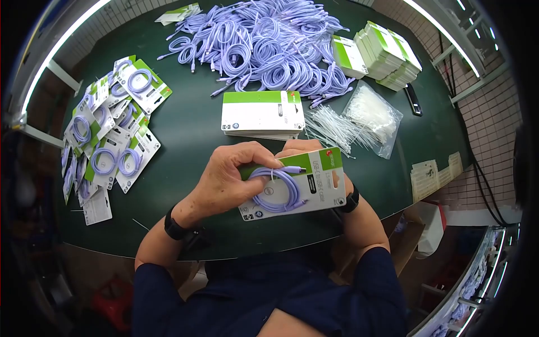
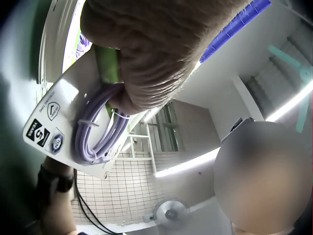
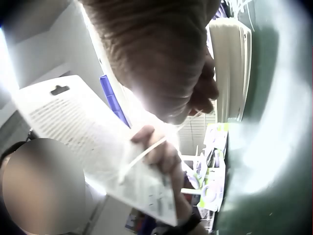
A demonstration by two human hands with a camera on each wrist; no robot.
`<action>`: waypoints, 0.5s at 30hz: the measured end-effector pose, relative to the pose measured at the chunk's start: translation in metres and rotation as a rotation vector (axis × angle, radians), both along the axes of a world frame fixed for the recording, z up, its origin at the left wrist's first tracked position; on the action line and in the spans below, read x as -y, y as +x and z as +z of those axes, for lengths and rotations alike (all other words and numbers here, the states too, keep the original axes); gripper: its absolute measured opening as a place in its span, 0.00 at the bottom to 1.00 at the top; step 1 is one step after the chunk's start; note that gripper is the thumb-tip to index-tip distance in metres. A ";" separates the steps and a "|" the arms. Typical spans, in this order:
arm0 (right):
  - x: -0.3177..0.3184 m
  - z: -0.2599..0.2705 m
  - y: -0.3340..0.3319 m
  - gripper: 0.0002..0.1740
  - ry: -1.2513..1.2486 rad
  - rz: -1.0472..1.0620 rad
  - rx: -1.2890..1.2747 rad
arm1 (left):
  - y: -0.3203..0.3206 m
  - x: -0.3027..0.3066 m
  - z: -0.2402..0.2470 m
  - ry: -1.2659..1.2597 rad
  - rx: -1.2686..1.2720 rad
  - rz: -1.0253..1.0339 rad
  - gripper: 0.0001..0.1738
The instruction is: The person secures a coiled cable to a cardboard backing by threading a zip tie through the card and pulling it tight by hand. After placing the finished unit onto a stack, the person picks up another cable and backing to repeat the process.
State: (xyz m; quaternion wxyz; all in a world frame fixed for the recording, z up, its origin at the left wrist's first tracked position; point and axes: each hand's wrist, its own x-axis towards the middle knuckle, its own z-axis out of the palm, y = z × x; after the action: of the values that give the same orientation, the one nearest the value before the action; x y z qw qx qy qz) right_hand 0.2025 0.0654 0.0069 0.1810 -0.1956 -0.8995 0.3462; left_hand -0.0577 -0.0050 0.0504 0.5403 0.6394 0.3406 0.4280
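Observation:
My left hand holds a green and white retail card by its left side, with the thumb on a coiled lilac USB-C cable. A thin white tie loops round the coil in the head view. My right hand is mostly hidden behind the card there. In the right wrist view the white cable tie sticks out from the printed back of the card, and its far end runs to the curled fingertips of the right hand, which pinch it.
A stack of blank cards stands ahead, below a big heap of lilac cables. Carded cables pile up at left. Loose cable ties, a bag of ties, more card stacks and a black tool lie at right.

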 end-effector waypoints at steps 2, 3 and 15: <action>-0.002 -0.001 -0.002 0.30 -0.087 -0.049 -0.066 | 0.000 0.002 0.009 0.066 -0.042 0.002 0.20; -0.002 -0.002 -0.003 0.27 -0.180 -0.092 -0.127 | 0.000 0.004 0.013 0.127 -0.079 0.009 0.20; 0.009 0.007 -0.009 0.20 -0.176 0.001 -0.343 | 0.003 -0.002 -0.003 0.222 -0.160 0.042 0.19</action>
State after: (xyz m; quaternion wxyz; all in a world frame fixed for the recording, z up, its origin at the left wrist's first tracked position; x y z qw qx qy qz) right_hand 0.1933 0.0560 0.0136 0.3136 -0.1484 -0.8219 0.4518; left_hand -0.0551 -0.0027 0.0478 0.4283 0.7201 0.3463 0.4221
